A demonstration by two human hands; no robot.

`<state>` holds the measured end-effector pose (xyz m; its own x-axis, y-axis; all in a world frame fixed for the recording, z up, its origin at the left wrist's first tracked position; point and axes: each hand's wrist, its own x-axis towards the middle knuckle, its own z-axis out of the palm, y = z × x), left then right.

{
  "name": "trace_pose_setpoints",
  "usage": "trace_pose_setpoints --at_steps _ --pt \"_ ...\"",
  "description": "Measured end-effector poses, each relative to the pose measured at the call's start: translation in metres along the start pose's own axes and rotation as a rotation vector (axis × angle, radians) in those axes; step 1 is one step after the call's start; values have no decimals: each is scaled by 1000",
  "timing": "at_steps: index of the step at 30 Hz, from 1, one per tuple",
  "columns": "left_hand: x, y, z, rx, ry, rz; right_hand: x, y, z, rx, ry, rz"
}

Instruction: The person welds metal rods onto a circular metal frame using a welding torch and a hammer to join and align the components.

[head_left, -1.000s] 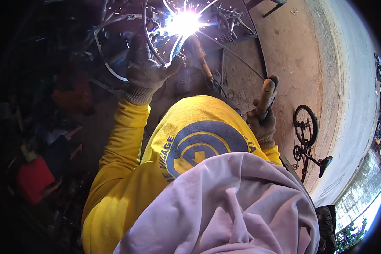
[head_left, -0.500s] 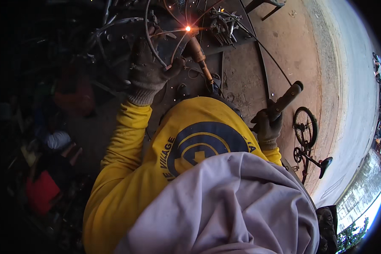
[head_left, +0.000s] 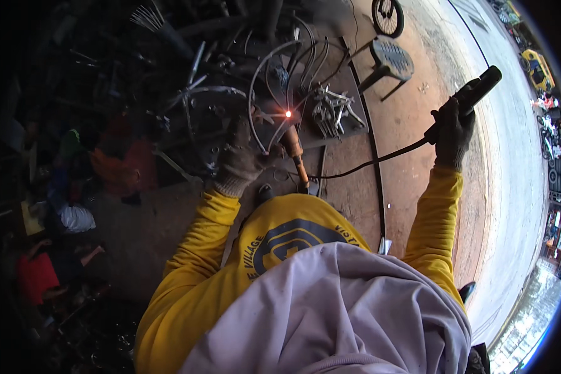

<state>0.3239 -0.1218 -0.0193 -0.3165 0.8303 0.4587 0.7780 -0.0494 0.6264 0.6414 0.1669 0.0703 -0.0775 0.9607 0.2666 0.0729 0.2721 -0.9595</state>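
My left hand (head_left: 240, 159), in a dark knit glove, is closed on a piece made of bent metal rods (head_left: 250, 106) above the bench. A small orange-red glow (head_left: 288, 115) shows on the metal just beyond it. Below the glow, an orange-brown cylindrical piece (head_left: 293, 146) slants toward my body. Out to the right, my gloved right hand (head_left: 454, 134) grips a dark welding electrode holder (head_left: 480, 87). A thin electrode (head_left: 466, 31) runs up and left from the holder, and its cable (head_left: 380, 159) loops back toward the bench. The electrode is apart from the glowing spot.
A pile of metal parts (head_left: 336, 112) lies on the dark bench (head_left: 355, 131). Beyond it stand a plastic chair (head_left: 389, 59) and a wheel (head_left: 388, 15). Several more rods and dim clutter fill the left. A person in red (head_left: 37, 274) is at far left.
My right hand has moved forward and outward with the electrode holder. The bright, spark-throwing spot has dimmed to a smaller glow. The view has tilted, showing more bench and the chair.
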Motion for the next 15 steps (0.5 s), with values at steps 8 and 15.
trace_pose_setpoints --at_steps 8,15 --pt "-1 1 3 55 61 2 175 -89 147 128 -425 -128" --pt "3 16 5 16 97 -71 207 -77 302 547 -645 -318"
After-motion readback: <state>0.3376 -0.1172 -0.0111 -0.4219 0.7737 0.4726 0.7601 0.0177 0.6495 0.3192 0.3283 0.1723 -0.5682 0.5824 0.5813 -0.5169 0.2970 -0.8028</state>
